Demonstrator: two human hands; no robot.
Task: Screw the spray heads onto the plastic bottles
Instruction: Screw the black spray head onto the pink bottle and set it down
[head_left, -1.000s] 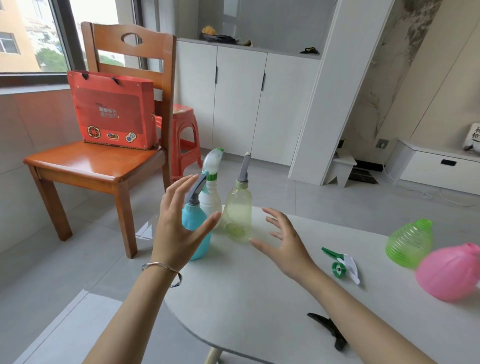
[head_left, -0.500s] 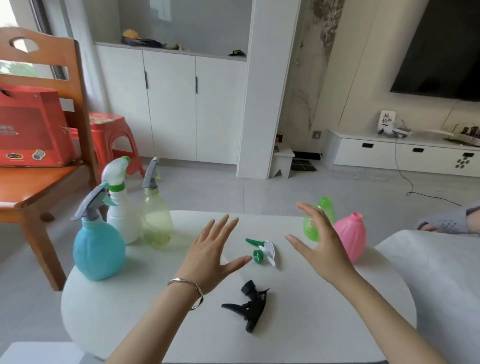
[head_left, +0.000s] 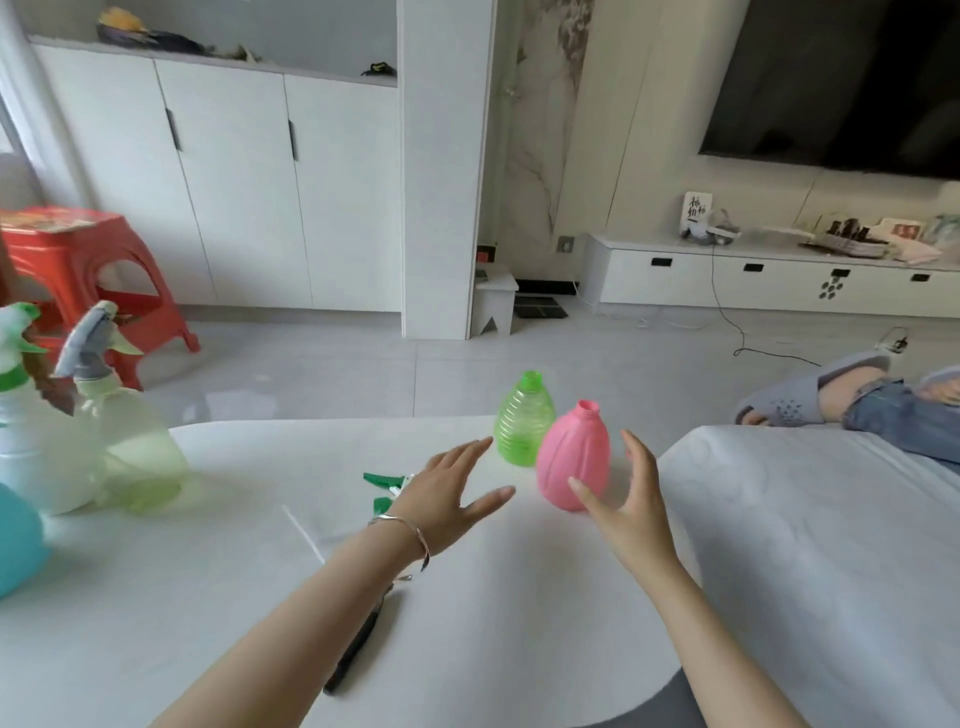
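Both my hands are spread open and empty, the left hand (head_left: 447, 499) and right hand (head_left: 631, 506) flanking the uncapped pink bottle (head_left: 574, 460) on the desk (head_left: 519, 613); a careless close could tip it, I judge. It might also knock the green bottle (head_left: 522, 421) just beyond it.

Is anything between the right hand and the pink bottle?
Nothing visible. The right hand is open just right of the pink bottle, with a clear gap. The green bottle stands behind and left of it, out of the path.
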